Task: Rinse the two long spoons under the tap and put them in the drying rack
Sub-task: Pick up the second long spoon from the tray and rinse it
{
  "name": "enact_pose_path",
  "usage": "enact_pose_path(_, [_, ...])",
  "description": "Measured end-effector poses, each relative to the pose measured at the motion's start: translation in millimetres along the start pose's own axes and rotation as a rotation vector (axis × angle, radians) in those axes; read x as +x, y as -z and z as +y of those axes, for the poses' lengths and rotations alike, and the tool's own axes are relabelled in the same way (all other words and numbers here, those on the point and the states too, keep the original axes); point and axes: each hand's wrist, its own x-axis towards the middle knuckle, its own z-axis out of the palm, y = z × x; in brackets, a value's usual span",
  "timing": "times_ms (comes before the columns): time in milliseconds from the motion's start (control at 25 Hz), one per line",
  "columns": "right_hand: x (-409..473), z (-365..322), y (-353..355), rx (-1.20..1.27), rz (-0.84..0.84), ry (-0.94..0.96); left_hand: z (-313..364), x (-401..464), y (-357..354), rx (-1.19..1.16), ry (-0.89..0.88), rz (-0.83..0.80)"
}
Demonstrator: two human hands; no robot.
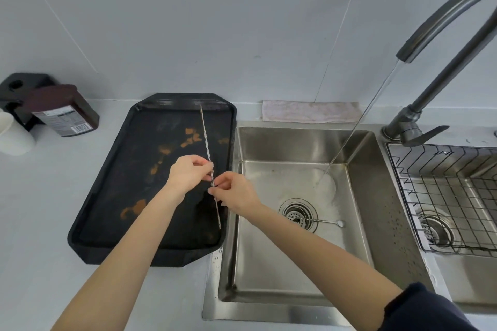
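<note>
A long thin metal spoon (205, 137) with a twisted handle is held above the black tray (113, 196). My left hand (188, 172) and my right hand (234, 191) both pinch it near its middle. A second long spoon (326, 221) lies on the bottom of the left sink basin (269, 263), beside the drain (298, 213). Water runs from the tap (441, 19) into this basin, well right of my hands. The wire drying rack (446, 196) sits in the right basin.
The tray has orange-brown stains. A dark bottle (64, 113) lies on its side at the counter's back left, next to a white cup (13, 134) and a black holder (18, 88). A folded cloth (309, 111) lies behind the sink.
</note>
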Motion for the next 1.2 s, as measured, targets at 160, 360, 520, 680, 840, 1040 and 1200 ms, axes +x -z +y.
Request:
enact_pose_path(160, [-13.1,16.8,27.3,0.002,0.04,0.003,22.7,-17.4,-23.1,-0.156,-0.006,-0.084])
enact_pose_path(360, [-39.3,46.2,68.1,-0.02,0.129,-0.042,53.7,-31.7,-65.4,-0.203,-0.102,-0.138])
enact_pose_path(520, [-59.6,77.6,104.4,-0.053,0.165,-0.091,87.0,-42.2,-107.6,-0.242,-0.163,-0.209])
enact_pose_path(680, [-70.9,100.0,140.3,-0.08,0.207,-0.11,117.1,-52.9,-141.6,-0.237,-0.217,-0.254])
enact_pose_path(840, [-72.3,115.9,173.0,-0.083,0.228,-0.099,145.5,-55.6,-166.6,-0.255,-0.224,-0.235])
enact_pose_path(1040, [-69.5,129.6,195.5,-0.077,0.216,-0.094,176.5,-51.1,-186.9,-0.322,-0.228,-0.195])
enact_pose_path(1200, [-63.1,136.3,207.2,-0.085,0.217,-0.086,194.0,-46.7,-196.7,-0.345,-0.255,-0.116])
